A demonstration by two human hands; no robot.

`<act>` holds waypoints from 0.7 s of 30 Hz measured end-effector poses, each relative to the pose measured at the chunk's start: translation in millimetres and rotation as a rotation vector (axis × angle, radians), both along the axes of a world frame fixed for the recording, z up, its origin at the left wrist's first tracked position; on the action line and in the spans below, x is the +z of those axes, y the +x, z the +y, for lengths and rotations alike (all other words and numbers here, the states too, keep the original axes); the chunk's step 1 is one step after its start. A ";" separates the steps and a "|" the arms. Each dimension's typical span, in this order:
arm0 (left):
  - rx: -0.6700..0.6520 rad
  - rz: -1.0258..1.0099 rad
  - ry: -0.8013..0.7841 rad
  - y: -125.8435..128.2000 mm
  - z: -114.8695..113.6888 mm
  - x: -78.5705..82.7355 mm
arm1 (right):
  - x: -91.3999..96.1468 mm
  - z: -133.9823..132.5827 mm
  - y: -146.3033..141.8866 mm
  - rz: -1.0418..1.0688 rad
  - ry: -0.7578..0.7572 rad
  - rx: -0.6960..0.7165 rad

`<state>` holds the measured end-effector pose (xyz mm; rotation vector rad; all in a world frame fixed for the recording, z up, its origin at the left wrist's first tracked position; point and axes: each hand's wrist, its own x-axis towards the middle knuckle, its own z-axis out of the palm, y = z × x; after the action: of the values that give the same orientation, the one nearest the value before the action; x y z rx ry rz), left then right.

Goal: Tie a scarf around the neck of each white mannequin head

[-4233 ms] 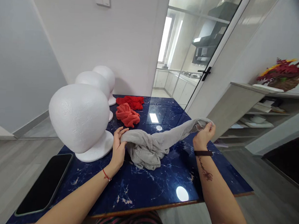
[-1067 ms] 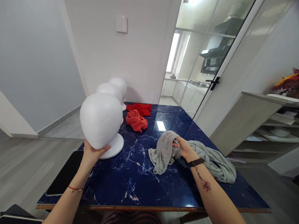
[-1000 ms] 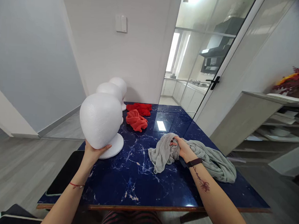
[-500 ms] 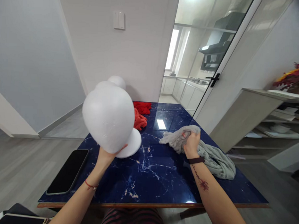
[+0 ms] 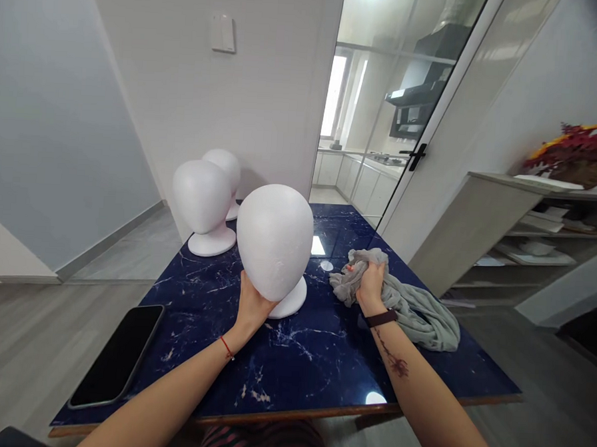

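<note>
A white foam mannequin head (image 5: 276,239) stands upright on its round base on the dark blue marbled table (image 5: 290,376). My left hand (image 5: 254,304) is wrapped round its neck, with the fingertips hidden behind it. To the right, my right hand (image 5: 373,284) grips a bunched grey cloth (image 5: 418,316), whose longer part trails over the table's right side. Farther back on the left stand two more white foam heads (image 5: 202,197), one partly behind the other.
A black-screened phone (image 5: 117,355) lies at the table's left front corner. Beyond the table are a glass door (image 5: 379,114) with a black handle and, at right, a shelf unit (image 5: 458,225) bearing red and yellow flowers (image 5: 572,154).
My left hand has moved the head rightward and down onto the table, from a tilted to an upright pose. The red cloths are now hidden behind it. My right hand keeps the grey cloth.
</note>
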<state>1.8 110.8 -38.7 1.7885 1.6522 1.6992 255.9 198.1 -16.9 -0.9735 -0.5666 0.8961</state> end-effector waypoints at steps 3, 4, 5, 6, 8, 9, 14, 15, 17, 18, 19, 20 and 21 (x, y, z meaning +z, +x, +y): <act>0.043 -0.003 0.006 0.2 0.0 -1.6 | -1.4 -3.4 -6.6 -0.040 0.007 0.047; 0.055 -0.002 0.009 0.1 0.6 -1.9 | -2.1 -4.5 -8.8 -0.050 0.000 0.063; 0.062 0.002 0.013 -0.1 1.3 -2.1 | -2.8 -5.6 -11.0 -0.058 -0.012 0.080; 0.065 0.009 0.016 -0.4 1.9 -2.3 | -3.5 -6.7 -13.1 -0.065 -0.026 0.097; 0.059 0.030 0.016 -1.4 2.6 -2.7 | -4.8 -8.6 -16.5 -0.074 -0.043 0.124; 0.054 0.041 0.013 -2.0 2.6 -2.8 | -5.4 -9.4 -18.0 -0.078 -0.044 0.131; 0.037 0.079 -0.032 -4.3 0.8 -4.1 | -10.2 -9.9 -22.1 -0.097 -0.034 0.143; 0.037 0.085 -0.040 -4.6 0.8 -4.8 | -12.0 -9.2 -22.7 -0.104 -0.034 0.149; 0.037 0.100 -0.046 -5.1 1.5 -6.9 | -16.3 -7.4 -23.8 -0.115 -0.035 0.168; 0.036 0.106 -0.045 -5.5 2.1 -8.1 | -18.6 -6.5 -24.5 -0.120 -0.036 0.182; 0.033 0.109 -0.042 -5.8 2.8 -9.3 | -21.0 -5.6 -25.2 -0.124 -0.041 0.196; 0.029 0.109 -0.037 -6.3 3.5 -10.4 | -23.1 -5.0 -25.9 -0.128 -0.048 0.209; 0.023 0.109 -0.033 -6.6 4.1 -11.4 | -25.0 -4.6 -26.6 -0.134 -0.057 0.217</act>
<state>-4.8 114.8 -50.2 1.8848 1.7395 1.6005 229.3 193.5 -41.9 -1.0426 -0.7754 1.0493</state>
